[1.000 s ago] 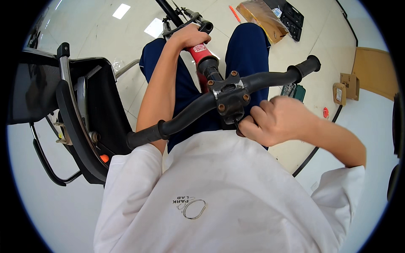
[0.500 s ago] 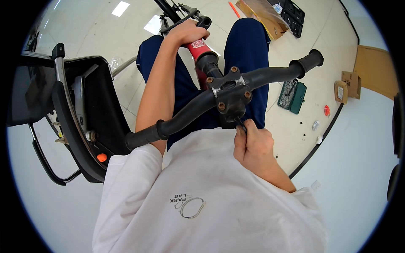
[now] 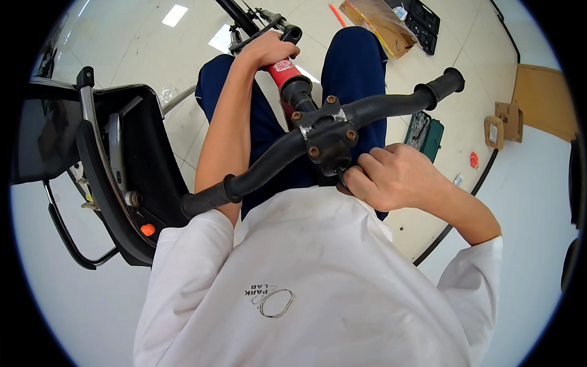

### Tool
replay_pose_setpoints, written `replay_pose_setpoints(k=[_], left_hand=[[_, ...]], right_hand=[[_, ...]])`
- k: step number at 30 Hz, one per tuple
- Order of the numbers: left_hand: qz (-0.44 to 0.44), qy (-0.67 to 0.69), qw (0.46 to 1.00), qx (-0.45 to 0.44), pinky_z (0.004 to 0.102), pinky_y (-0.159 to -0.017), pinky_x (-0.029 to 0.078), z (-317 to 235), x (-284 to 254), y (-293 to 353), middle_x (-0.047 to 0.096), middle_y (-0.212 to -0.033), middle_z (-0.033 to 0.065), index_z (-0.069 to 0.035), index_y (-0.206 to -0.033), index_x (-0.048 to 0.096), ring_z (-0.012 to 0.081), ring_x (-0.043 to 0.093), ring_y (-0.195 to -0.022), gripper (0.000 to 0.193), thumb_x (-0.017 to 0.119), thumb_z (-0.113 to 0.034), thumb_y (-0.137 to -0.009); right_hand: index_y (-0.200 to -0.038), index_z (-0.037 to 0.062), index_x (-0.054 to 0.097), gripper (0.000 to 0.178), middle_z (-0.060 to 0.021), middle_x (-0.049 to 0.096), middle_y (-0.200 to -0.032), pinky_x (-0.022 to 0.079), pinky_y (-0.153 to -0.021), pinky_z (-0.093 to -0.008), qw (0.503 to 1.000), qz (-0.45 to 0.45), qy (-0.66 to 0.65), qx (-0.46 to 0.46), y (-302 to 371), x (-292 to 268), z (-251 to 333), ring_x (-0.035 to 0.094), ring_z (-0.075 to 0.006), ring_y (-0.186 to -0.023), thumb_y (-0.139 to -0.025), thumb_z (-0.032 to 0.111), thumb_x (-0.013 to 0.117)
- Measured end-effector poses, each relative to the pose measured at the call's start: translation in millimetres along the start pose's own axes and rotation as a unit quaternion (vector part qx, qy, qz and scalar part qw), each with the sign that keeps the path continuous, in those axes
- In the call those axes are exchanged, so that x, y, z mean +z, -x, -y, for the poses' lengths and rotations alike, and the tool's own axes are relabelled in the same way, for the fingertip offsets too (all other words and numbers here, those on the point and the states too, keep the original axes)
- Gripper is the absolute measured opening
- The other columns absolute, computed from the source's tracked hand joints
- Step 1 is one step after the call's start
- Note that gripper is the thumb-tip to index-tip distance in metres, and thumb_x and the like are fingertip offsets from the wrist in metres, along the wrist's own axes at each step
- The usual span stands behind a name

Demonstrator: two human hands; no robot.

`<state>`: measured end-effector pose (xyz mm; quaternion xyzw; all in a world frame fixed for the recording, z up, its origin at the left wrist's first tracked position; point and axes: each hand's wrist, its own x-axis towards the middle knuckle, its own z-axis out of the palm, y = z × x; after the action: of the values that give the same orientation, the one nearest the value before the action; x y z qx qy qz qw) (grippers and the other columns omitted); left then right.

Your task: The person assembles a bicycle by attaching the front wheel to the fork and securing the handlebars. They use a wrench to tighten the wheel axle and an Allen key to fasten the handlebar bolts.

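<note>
A black handlebar (image 3: 269, 164) lies slantwise before me, held in a stem (image 3: 330, 133) with rusty bolts and scraped paint. Below the stem runs the red head tube (image 3: 284, 74) of a bike frame, between my knees. My left hand (image 3: 268, 49) is closed round the tube's far end, close to the fork. At the stem's near end, my right hand (image 3: 391, 174) pinches a thin black hex key (image 3: 340, 177), whose tip meets the stem's underside. Most of the key is hidden by the fingers.
On my left stands a black chair (image 3: 147, 140) with a metal tool and an orange piece on its seat. A green case (image 3: 432, 139) of small metal parts lies on the floor at right. Farther off are an open carton (image 3: 373, 21), a black toolbox (image 3: 423, 27) and cardboard boxes (image 3: 507, 122).
My right hand has turned over round the hex key, its elbow swinging out to the right. The handlebar has shifted slightly left. My left hand keeps its grip on the head tube.
</note>
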<state>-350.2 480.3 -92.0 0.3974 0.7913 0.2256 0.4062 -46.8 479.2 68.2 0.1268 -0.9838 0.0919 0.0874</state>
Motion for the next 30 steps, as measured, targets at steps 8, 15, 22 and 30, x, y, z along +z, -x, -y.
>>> replay_pose_setpoints(k=[8, 15, 22, 30], left_hand=[[-0.013, -0.015, 1.000, -0.001, 0.0357, -0.061, 0.053, -5.0, 0.9, 2.4, 0.066, -0.081, 0.0173, 0.010, -0.090, 0.064, 0.0265, 0.065, -0.067, 0.048, 0.070, -0.031, -0.065], [-0.020, -0.023, 1.000, 0.006, 0.0333, -0.063, 0.052, 8.6, -0.3, -1.8, 0.067, -0.078, 0.0161, 0.008, -0.083, 0.066, 0.0248, 0.064, -0.065, 0.041, 0.070, -0.030, -0.066], [-0.023, -0.046, 0.999, 0.014, 0.0308, -0.066, 0.052, 22.2, 1.7, -11.4, 0.068, -0.078, 0.0114, 0.004, -0.084, 0.068, 0.0210, 0.064, -0.067, 0.036, 0.070, -0.028, -0.067], [0.015, -0.033, 0.999, 0.008, 0.0337, -0.076, 0.053, 23.4, -7.7, -1.2, 0.071, -0.092, 0.0187, 0.001, -0.095, 0.070, 0.0284, 0.069, -0.078, 0.051, 0.068, -0.040, -0.064]], right_hand=[[-0.068, 0.0097, 0.051, 0.033, 0.0026, 0.033, -0.052, 0.033, -0.036, -0.0247, 0.995, -0.047, -0.013, 0.087, 6.4, 14.0, 12.1, 0.041, -0.0102, -0.042, -0.079, 0.027, 0.076], [-0.069, 0.0082, 0.053, 0.034, 0.0012, 0.035, -0.053, 0.035, -0.038, -0.0264, 0.987, -0.063, -0.089, 0.116, 0.1, 13.3, 19.2, 0.045, -0.0121, -0.043, -0.076, 0.028, 0.080], [-0.065, 0.0072, 0.052, 0.035, -0.0006, 0.044, -0.051, 0.035, -0.037, -0.0286, 0.967, -0.100, -0.187, 0.143, -3.5, 18.9, 27.3, 0.049, -0.0157, -0.042, -0.073, 0.023, 0.083], [-0.064, 0.0047, 0.051, 0.028, -0.0051, 0.046, -0.054, 0.034, -0.038, -0.0311, 0.943, -0.147, -0.256, 0.150, -5.8, 33.1, 44.4, 0.044, -0.0206, -0.040, -0.071, 0.005, 0.077]])
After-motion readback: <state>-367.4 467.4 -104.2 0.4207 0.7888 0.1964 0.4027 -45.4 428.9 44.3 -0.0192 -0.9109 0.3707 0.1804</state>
